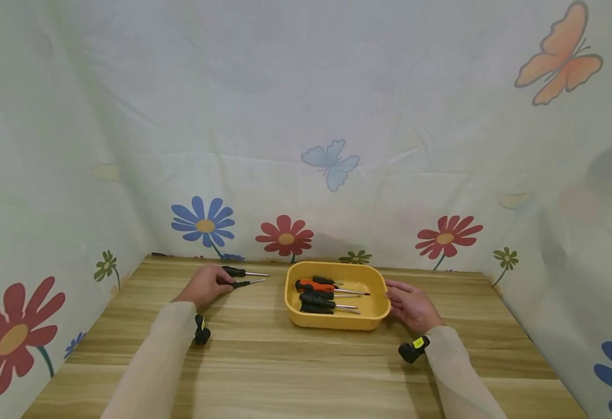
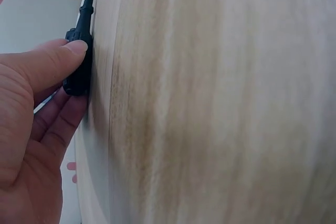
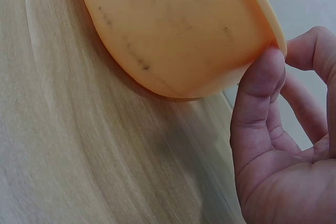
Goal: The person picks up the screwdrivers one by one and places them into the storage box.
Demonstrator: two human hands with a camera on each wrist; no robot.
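My left hand (image 1: 206, 286) pinches the black handle of a screwdriver (image 1: 241, 284) between thumb and fingers, low over the table at the left. In the left wrist view the thumb lies across that handle (image 2: 80, 72), and the shank points away from the hand. Just behind it a second black-handled screwdriver (image 1: 234, 272) lies on the table. To the right stands a yellow plastic bin (image 1: 326, 322) with several screwdrivers inside, one of them orange and black (image 1: 313, 286). My right hand (image 1: 413, 305) grips the bin's right rim, thumb against the outer wall (image 3: 178, 40).
The wood-patterned table (image 1: 285, 372) ends at the back against a pale curtain (image 1: 222, 116) printed with flowers and butterflies, which also rises on both sides. A black wrist camera (image 1: 201, 330) sits on the left sleeve and another camera (image 1: 411, 349) on the right.
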